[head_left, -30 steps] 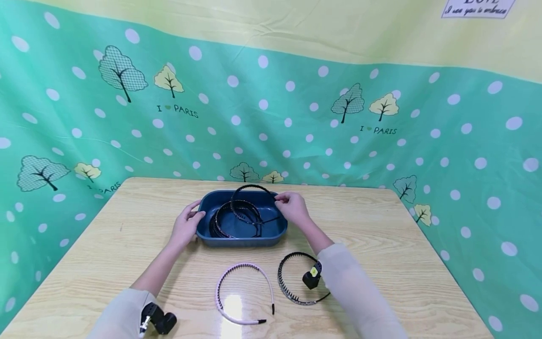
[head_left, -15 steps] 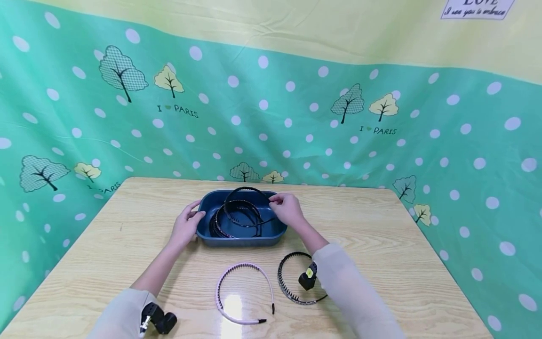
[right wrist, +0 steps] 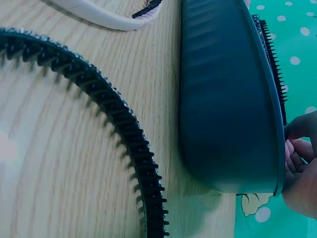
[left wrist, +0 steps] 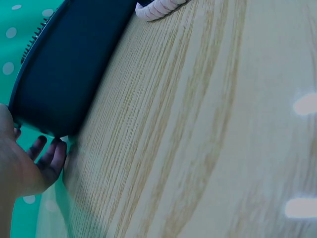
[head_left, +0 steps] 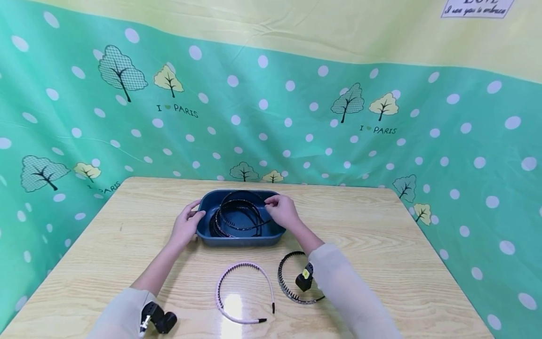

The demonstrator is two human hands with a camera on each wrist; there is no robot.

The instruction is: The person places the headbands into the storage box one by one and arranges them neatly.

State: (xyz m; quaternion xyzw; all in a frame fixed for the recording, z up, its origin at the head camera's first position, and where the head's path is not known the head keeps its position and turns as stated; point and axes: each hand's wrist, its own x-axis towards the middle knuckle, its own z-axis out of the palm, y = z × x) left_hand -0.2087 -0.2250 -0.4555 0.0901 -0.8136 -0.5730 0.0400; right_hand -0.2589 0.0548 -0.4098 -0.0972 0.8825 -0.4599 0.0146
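A dark blue plastic bin (head_left: 241, 242) stands toward the back of the table, several dark headbands (head_left: 217, 222) heaped inside it. My left hand (head_left: 185, 227) grips its left end, thumb at the rim; in the left wrist view the fingers (left wrist: 58, 157) curl against the outside of the end wall. Over the bin's right half, my right hand (head_left: 284, 212) pinches a thin black toothed headband (head_left: 243, 190), which lies tilted across the heap. In the right wrist view that hand's fingers (right wrist: 297, 130) reach over the rim and are partly hidden.
In front of the bin lie a pale pink headband (head_left: 218, 294) with black tips and a black glittery toothed headband (head_left: 282, 282), partly under my right forearm. Wrist cameras sit on both sleeves. A green dotted cloth (head_left: 271, 117) hangs behind the table.
My right hand has moved slightly left and inward over the bin. The black headband it pinches has shifted left and sunk lower among the others. The left hand has stayed put.
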